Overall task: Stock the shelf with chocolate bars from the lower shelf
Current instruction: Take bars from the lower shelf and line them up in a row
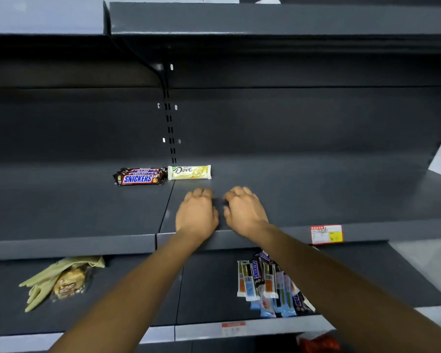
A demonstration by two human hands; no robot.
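On the dark grey middle shelf (316, 189), a small stack of Snickers bars (139, 177) lies beside a pale yellow Dove bar (189, 172) near the back. My left hand (196, 212) and my right hand (245, 210) hover side by side over the shelf, a little in front of the Dove bar, fingers loosely curled downward. Nothing shows in either hand. On the lower shelf (214, 289), a pile of mixed chocolate bars (270, 286) lies to the right, partly hidden by my right forearm.
A yellowish glove and a clear packet of snacks (61, 281) lie on the lower shelf at left. A red and white price tag (326, 234) sticks to the middle shelf's front edge. Another shelf (265, 19) hangs overhead. Something red (318, 343) shows below.
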